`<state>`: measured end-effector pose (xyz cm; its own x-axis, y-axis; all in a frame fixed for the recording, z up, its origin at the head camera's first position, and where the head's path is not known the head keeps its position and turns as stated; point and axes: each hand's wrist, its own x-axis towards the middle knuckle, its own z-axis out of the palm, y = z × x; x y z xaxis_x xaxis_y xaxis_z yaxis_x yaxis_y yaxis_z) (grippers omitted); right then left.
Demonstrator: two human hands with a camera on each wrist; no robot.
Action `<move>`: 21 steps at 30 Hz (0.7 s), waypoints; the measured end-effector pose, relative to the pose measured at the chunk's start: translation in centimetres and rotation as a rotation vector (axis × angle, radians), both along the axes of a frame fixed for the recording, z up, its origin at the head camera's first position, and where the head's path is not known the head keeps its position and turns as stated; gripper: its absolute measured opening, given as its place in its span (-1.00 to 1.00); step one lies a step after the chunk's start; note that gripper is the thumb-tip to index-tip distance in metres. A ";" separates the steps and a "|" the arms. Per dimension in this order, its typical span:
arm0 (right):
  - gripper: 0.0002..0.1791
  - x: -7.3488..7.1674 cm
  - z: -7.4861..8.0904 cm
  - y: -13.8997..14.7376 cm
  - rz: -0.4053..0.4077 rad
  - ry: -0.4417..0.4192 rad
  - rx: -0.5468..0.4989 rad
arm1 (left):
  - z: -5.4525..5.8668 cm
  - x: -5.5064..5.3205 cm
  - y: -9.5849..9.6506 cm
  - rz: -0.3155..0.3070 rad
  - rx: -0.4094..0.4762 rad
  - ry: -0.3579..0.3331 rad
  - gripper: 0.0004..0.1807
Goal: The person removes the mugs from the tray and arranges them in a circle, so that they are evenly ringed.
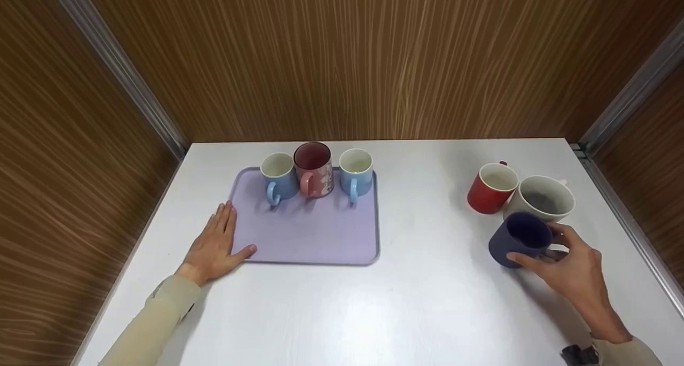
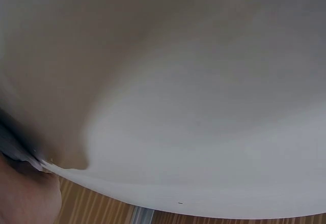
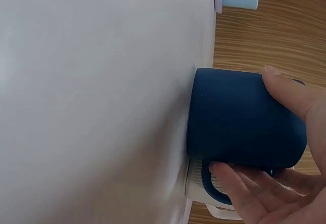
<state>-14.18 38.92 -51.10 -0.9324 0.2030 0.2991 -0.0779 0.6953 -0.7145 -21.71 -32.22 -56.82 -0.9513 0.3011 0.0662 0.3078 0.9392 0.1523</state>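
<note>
My right hand (image 1: 577, 272) grips a dark blue mug (image 1: 505, 244), thumb on its near side and fingers by the handle. In the right wrist view the blue mug (image 3: 244, 117) has its base at or just above the table; I cannot tell if it touches. My left hand (image 1: 209, 251) lies flat with fingers straight at the left edge of a lilac tray (image 1: 310, 238), thumb over its near corner. On the tray's far side stand a blue mug (image 1: 286, 183), a pink patterned mug (image 1: 322, 180) and a light blue mug (image 1: 362, 183), handles toward me.
A red mug (image 1: 486, 195) and a wide white mug (image 1: 539, 197) stand close together just behind the dark blue one. The white table (image 1: 352, 312) is bounded by wood-grain panels (image 1: 374, 61) at the back and both sides.
</note>
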 end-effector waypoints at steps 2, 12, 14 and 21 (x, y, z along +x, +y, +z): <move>-0.03 0.0 0.2 -0.1 0.007 0.010 0.029 | 0.1 0.1 0.0 -0.005 0.010 0.022 0.23; -0.06 -0.6 3.6 -1.6 -0.107 0.232 0.289 | 0.6 -0.1 0.2 0.000 -0.003 0.001 0.23; -0.09 -1.3 4.2 -2.5 -0.061 0.337 0.311 | 0.5 -0.2 0.1 0.001 -0.009 -0.001 0.23; -0.21 -4.0 5.4 -7.1 0.097 0.483 0.334 | 0.2 0.0 0.1 0.000 -0.012 -0.014 0.23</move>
<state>-18.15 31.79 -45.65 -0.6844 -0.0546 0.7270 -0.4141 0.8498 -0.3260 -21.75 -32.10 -56.60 -0.9522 0.3013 0.0496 0.3054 0.9411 0.1452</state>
